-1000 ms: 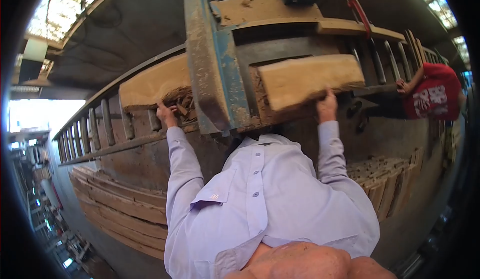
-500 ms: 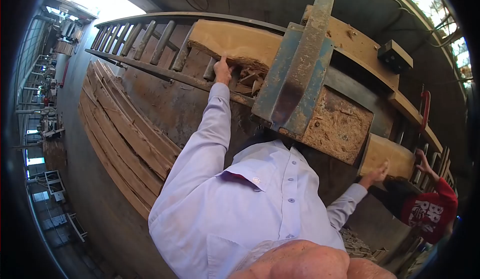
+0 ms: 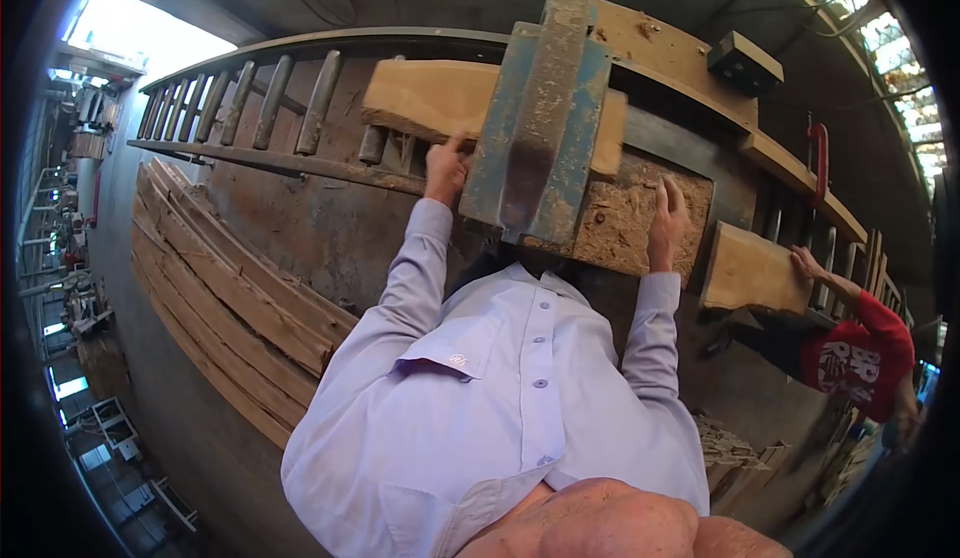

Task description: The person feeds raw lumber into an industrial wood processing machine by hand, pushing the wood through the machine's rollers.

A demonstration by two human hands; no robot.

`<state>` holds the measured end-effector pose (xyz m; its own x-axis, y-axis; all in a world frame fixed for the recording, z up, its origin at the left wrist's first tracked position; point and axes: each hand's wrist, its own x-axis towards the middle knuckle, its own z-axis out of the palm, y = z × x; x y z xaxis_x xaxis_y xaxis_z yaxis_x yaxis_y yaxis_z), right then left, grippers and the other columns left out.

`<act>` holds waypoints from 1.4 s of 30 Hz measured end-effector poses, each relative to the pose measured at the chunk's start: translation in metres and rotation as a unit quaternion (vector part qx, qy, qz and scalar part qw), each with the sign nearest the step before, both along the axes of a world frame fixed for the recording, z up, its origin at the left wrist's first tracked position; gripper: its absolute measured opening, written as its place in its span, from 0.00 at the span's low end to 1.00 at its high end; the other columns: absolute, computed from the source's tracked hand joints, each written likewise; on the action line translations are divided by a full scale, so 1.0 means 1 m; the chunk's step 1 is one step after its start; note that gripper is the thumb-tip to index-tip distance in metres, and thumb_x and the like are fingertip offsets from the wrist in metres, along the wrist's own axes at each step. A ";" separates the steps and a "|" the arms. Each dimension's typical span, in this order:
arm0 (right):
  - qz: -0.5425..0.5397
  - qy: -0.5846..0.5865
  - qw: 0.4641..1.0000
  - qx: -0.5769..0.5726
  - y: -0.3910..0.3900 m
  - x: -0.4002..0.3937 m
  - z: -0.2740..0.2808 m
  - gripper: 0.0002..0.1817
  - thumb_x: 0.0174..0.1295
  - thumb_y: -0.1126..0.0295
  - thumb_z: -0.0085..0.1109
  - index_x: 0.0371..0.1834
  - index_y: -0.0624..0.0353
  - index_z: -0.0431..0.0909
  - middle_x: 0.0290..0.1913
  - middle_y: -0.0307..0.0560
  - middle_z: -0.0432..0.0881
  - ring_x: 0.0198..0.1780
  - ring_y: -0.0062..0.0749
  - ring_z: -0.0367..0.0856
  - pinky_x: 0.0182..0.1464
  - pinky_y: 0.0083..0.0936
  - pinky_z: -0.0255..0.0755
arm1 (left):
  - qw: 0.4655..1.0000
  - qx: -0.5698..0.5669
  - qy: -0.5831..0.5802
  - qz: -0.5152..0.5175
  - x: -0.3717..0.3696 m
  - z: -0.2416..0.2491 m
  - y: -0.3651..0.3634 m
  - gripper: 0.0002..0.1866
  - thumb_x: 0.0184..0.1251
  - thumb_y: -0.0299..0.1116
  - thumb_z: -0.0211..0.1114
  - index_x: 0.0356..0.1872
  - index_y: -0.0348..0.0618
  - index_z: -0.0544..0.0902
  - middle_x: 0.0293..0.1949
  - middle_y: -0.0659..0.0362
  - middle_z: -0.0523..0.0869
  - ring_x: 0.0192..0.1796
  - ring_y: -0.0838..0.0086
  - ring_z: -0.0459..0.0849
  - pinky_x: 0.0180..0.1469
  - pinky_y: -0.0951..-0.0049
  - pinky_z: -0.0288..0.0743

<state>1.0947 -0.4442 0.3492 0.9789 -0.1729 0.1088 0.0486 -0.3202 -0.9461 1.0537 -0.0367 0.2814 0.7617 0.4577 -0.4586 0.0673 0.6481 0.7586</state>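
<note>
A thick wooden board (image 3: 430, 93) lies partly on the rollers and passes under the blue machine head (image 3: 590, 88). Its far end (image 3: 609, 138) sticks out on the machine's right side. At the board's near edge, just left of the blue head, my left hand (image 3: 446, 171) grips with fingers bent, partly hidden by the wood. My right hand (image 3: 668, 226) is raised over the sawdust-covered table (image 3: 630, 220), fingers stretched out and holding nothing. Further right, a separate wooden piece (image 3: 755, 270) has a co-worker's hand (image 3: 808, 263) on its right end.
A roller conveyor (image 3: 270, 103) runs off to the left. Long rough planks (image 3: 215, 283) are stacked on the left. A wooden fence (image 3: 690, 68) with a dark box (image 3: 745, 63) lines the back, and a red clamp (image 3: 819, 163) is at right. A co-worker in a red top (image 3: 865, 353) stands at right.
My right hand has let go of the right-hand wooden piece and moved left over the sawdust. The board has slid right, its end now showing past the blue head. The view has shifted.
</note>
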 end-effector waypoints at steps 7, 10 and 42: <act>-0.019 0.001 0.992 -0.125 0.018 0.022 -0.025 0.32 0.67 0.60 0.61 0.69 0.66 0.66 0.69 0.61 0.67 0.69 0.50 0.67 0.70 0.37 0.60 | 0.927 0.302 0.171 -0.138 -0.044 0.040 0.059 0.24 0.68 0.51 0.66 0.35 0.33 0.81 0.26 0.56 0.85 0.21 0.73 0.83 0.24 0.74 0.77; 0.027 0.036 0.988 -0.148 0.027 0.007 -0.036 0.34 0.64 0.60 0.63 0.68 0.68 0.65 0.70 0.63 0.66 0.70 0.53 0.65 0.72 0.40 0.57 | 0.853 0.492 0.176 0.025 -0.021 0.032 0.116 0.26 0.68 0.48 0.65 0.51 0.31 0.79 0.38 0.47 0.88 0.40 0.62 0.87 0.43 0.65 0.79; -0.320 0.054 0.893 -0.311 -0.149 0.067 -0.098 0.40 0.58 0.37 0.60 0.68 0.50 0.68 0.76 0.54 0.59 0.80 0.48 0.46 0.79 0.48 0.33 | 0.926 0.207 0.070 -0.308 -0.016 0.015 0.054 0.19 0.75 0.34 0.57 0.60 0.34 0.77 0.54 0.55 0.83 0.53 0.70 0.81 0.55 0.73 0.73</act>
<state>1.1614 -0.5928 0.2514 0.7125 -0.6395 0.2888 -0.4141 -0.7154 -0.5628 1.0375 0.0177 0.2963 0.8828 0.1157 -0.4553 0.4442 0.1096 0.8892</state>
